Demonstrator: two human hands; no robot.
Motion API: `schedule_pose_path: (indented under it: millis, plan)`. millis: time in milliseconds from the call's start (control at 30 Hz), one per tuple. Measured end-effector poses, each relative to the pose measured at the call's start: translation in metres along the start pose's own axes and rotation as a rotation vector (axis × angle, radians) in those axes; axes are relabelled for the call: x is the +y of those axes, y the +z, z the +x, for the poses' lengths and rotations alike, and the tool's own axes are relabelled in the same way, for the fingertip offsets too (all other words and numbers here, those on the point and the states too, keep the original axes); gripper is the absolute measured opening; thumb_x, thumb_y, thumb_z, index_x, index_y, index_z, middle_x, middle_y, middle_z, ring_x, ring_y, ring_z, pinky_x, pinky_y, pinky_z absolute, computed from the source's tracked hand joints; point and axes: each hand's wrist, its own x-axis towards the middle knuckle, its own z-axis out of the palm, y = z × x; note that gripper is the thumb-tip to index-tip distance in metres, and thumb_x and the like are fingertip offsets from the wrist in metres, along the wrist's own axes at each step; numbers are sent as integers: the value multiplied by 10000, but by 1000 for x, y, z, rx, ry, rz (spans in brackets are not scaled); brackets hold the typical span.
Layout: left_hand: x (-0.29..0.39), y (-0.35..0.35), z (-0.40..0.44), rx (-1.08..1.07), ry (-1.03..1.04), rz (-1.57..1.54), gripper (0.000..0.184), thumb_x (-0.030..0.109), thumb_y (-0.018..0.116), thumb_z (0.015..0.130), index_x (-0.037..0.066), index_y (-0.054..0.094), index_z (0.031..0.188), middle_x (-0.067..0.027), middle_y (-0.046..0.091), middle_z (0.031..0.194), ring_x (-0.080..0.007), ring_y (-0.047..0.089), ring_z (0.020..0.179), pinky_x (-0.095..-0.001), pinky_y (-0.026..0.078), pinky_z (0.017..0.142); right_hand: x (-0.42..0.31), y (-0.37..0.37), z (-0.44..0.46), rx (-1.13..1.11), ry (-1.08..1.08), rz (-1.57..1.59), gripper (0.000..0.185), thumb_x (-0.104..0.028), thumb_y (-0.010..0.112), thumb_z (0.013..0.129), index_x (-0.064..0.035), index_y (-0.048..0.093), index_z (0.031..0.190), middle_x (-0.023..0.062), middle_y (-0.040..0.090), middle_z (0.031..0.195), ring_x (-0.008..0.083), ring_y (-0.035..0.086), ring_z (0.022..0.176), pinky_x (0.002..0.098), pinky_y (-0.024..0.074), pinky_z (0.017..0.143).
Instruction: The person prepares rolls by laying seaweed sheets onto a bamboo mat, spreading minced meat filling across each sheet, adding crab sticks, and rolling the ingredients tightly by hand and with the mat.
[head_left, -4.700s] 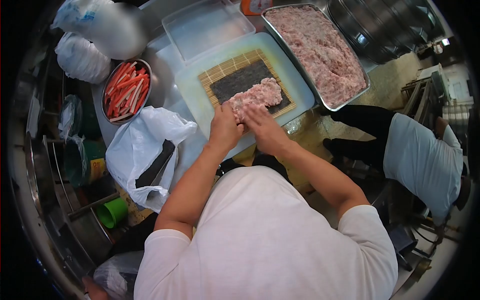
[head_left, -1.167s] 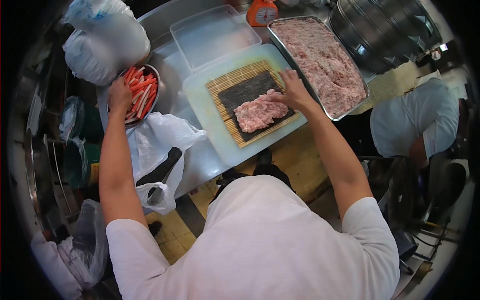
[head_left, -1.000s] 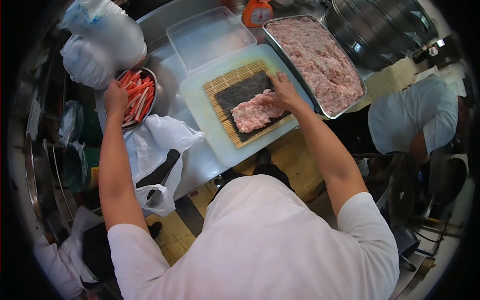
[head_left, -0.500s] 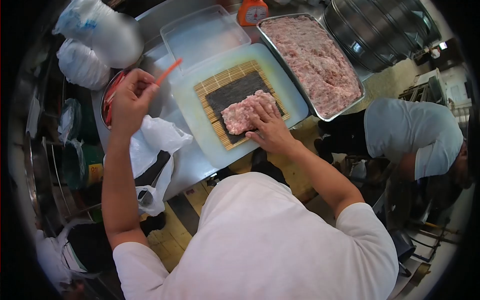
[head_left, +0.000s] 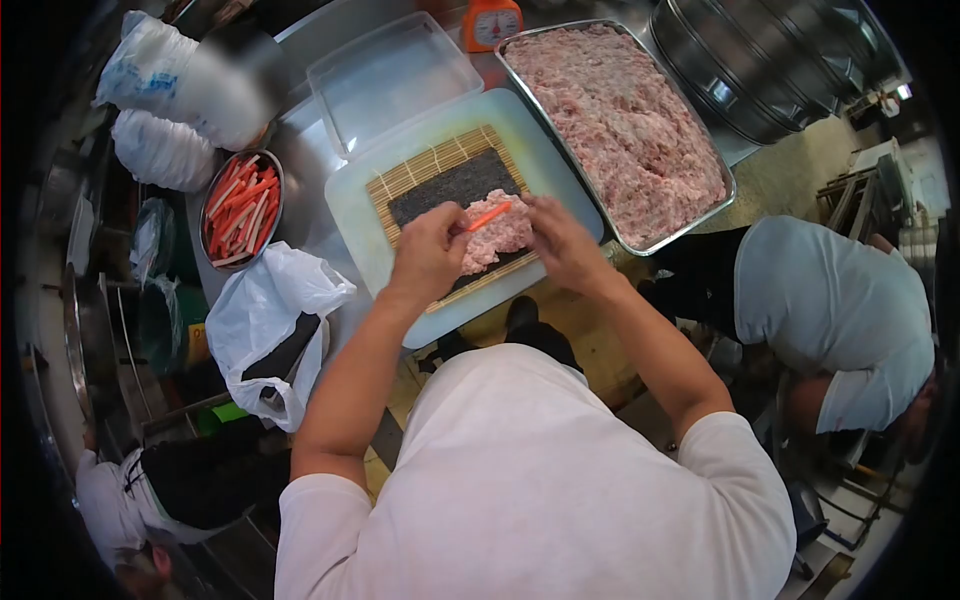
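My left hand (head_left: pixel 432 247) pinches one end of a red stick (head_left: pixel 489 216), which lies over the minced meat (head_left: pixel 497 241). The meat is spread on a dark seaweed sheet (head_left: pixel 450 187) on a bamboo mat (head_left: pixel 400 180), all on a pale cutting board (head_left: pixel 355 210). My right hand (head_left: pixel 562 240) is at the right end of the meat, thumb and fingers near its edge; whether it grips anything is too small to tell. A metal bowl of red and white sticks (head_left: pixel 240 210) stands at the left.
A metal tray of minced meat (head_left: pixel 620 120) lies right of the board, a clear plastic container (head_left: pixel 395 80) behind it. An orange scale (head_left: pixel 491 24), stacked steel pans (head_left: pixel 765 65) and a white plastic bag (head_left: pixel 262 315) are around. One person (head_left: pixel 835 310) is right, another (head_left: pixel 120 495) lower left.
My left hand went from the bowl to the meat, bringing one red stick. My right hand, earlier lying on the meat, has shifted to its right end. The person at the right has moved.
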Motion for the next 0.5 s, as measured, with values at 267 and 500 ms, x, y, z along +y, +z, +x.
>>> schedule_pose_path:
  millis: [267,500]
  plan:
    - [-9,55,7,129,144,367,111,36,687,804,65,639,900,-127,647,843,-351,627,831,-477,493,748,10,-8,37,11,-11,66,155,6,671,842,-39,693,988,137,628,967,358,644,907,429,528,773]
    - [-9,62,5,203,117,475,81,64,700,809,77,651,872,-126,621,838,-354,614,856,-476,488,751,20,-4,53,-72,-100,88,94,1,701,827,-47,668,901,131,598,878,354,628,799,435,503,686]
